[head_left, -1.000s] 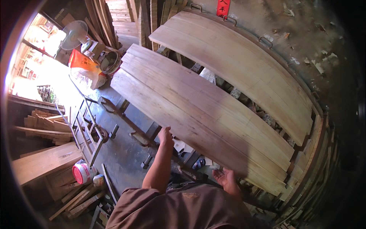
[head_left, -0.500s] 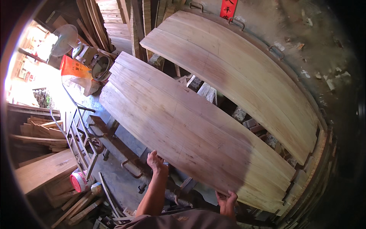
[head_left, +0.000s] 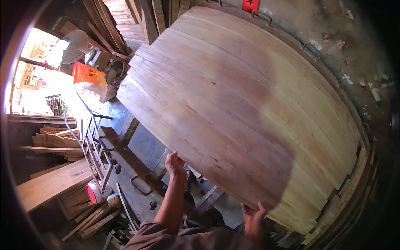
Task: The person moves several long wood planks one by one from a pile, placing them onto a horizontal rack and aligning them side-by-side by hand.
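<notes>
Two broad panels of joined wooden boards lie side by side on a bench, their facing edges together along most of their length. The near wooden panel [head_left: 187, 121] has a stepped left end. Beyond it lies the far wooden panel [head_left: 300, 87]. My left hand [head_left: 176, 163] is closed at the near panel's front edge, left of its middle. Farther right along that edge, my right hand [head_left: 253, 213] grips the panel with the thumb up at the rim. The fingers under the wood are partly hidden. A shadow falls across both panels.
A dark clamp bar [head_left: 129, 156] with curved handles lies left of my left arm. Past it stand a metal hand cart [head_left: 93, 146], a red-and-white bucket [head_left: 95, 191] and stacked boards [head_left: 54, 183]. A fan [head_left: 75, 46] stands at the far left. More handles [head_left: 311, 51] line the wall side.
The near panel has moved away from me against the far panel, and the open gap between them has closed. Both hands stay at its front edge. The view has shifted slightly.
</notes>
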